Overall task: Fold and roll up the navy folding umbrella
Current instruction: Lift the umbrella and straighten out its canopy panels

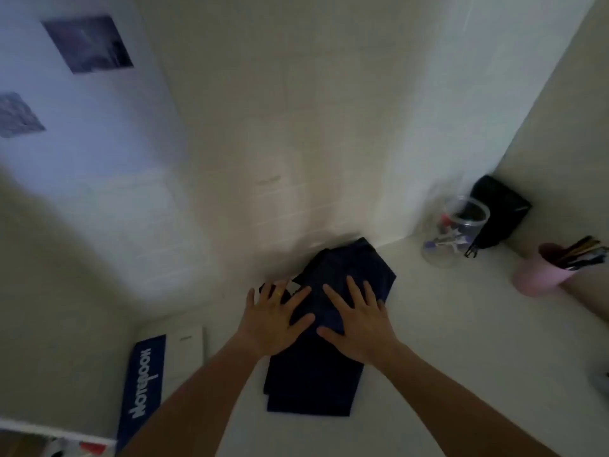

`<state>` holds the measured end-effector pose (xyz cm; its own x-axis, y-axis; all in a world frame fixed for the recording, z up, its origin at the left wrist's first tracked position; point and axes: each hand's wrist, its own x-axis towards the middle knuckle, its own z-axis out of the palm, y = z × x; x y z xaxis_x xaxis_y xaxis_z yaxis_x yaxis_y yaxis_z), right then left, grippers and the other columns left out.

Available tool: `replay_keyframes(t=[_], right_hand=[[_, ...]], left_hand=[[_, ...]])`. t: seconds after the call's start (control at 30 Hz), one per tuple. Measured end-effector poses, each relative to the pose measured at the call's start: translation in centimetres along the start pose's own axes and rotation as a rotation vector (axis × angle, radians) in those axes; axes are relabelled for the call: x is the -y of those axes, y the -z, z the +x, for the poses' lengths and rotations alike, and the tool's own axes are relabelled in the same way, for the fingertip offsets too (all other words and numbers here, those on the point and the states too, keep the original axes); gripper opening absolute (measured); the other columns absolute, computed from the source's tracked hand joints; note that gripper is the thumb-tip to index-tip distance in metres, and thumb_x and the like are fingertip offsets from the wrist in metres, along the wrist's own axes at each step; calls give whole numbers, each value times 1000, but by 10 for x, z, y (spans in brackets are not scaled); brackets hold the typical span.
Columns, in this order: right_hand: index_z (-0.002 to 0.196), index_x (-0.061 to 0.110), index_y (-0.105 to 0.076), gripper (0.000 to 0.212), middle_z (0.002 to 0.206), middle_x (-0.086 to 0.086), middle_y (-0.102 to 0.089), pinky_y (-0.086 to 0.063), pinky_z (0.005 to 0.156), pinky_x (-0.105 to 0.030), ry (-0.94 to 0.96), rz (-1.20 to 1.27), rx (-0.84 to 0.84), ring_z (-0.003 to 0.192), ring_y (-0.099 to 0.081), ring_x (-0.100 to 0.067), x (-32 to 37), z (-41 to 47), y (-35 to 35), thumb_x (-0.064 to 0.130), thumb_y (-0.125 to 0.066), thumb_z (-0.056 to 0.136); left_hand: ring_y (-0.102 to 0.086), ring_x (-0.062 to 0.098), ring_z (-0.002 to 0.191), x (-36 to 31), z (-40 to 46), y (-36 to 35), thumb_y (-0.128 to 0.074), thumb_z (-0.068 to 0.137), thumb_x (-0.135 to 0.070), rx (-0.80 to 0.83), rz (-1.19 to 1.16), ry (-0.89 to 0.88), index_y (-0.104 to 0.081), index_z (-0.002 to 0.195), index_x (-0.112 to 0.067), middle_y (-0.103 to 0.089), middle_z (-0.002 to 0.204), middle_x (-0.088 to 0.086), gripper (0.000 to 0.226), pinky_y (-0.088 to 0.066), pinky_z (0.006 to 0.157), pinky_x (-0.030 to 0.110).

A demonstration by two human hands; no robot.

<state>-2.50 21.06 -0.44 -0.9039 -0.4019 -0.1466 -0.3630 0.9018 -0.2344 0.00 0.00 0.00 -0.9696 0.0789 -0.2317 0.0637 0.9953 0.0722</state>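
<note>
The navy folding umbrella lies flattened on the white desk, its far end against the wall. Its fabric is pressed into a long flat band that runs toward me. My left hand lies flat on its left side, fingers spread, a ring on one finger. My right hand lies flat on its right side, fingers spread as well. Both palms press down on the fabric without gripping it. The handle and the shaft are hidden under the cloth and my hands.
A blue and white notebook lies at the left of the desk. At the back right stand a clear jar, a black pouch and a pink pen cup. Walls close in behind and on both sides.
</note>
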Motion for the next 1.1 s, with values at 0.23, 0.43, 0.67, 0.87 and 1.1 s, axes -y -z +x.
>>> replay_keyframes(t=[0.23,0.43,0.67,0.87,1.1], right_hand=[[156,49,-8,86,168,-10,-10,-30,112,-64,2,-18,-271,149,-21,-45,-13,23,-88,88,-23,82],[151,40,-38,77,156,-14,-43,-44,103,-58,37,-55,-440,134,-47,-44,-20,24,-106,81,-31,86],[144,34,-49,72,137,-7,-62,-48,90,-49,32,-150,-518,114,-62,-36,-24,-12,-122,74,-29,88],[146,35,-40,74,141,0,-56,-41,96,-47,-5,-173,-507,120,-55,-31,-23,-92,-128,71,-17,86],[132,29,-46,49,128,2,-57,-46,88,-41,54,-176,-442,112,-56,-26,-43,-148,-103,53,-53,91]], left_hand=[[6,34,157,17,26,-85,-18,93,-80,-262,-28,-43,12,154,-55,3,172,1,73,-16,121,65],[6,33,157,13,34,-123,-11,93,-79,-478,-81,-13,5,157,-52,-5,171,5,72,-18,122,61],[6,32,156,-6,5,-131,10,73,-91,-499,-101,-18,7,150,-62,-12,169,5,82,-19,124,54],[-6,36,152,-41,-58,-137,11,69,-91,-463,-21,-36,-2,153,-61,-21,164,6,90,-20,122,55],[-50,31,131,-57,-95,-110,-28,99,-63,-367,89,-145,-19,153,-48,-49,140,7,57,-15,123,50]])
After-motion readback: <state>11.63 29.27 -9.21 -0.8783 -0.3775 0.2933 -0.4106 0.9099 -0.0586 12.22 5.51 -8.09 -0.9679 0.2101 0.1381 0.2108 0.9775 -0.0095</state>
